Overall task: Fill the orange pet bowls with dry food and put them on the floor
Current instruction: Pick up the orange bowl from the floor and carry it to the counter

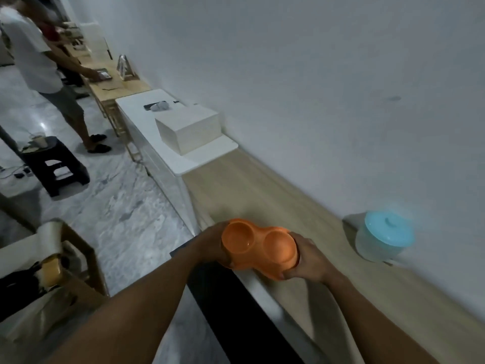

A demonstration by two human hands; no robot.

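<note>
From my head camera the whole view is tilted and smeared, so fine edges are hard to make out. My left hand (210,245) grips the left end of the orange double bowl (258,248), but most of its fingers are hidden behind and under the plastic. My right hand (307,261) is clamped on the right end, thumb and fingertips curled round the rim. The bowl sits between my two hands, its two round wells facing up and showing bare orange plastic. Its underside is hidden, and I cannot tell whether it rests on the front edge of the pale wooden counter (262,185) or hangs just above it. To the right, apart from my right hand and close to the wall, a cloudy tub with a blue lid (384,236) stands on the counter; what it holds is too hazy to read. Farther along, a white box (189,128) sits on a white surface. On the marble floor (126,211) stand a black stool (55,166) and another person (39,61), cut off by the frame's top. A cardboard box (78,258) is partly cropped at the lower left.
</note>
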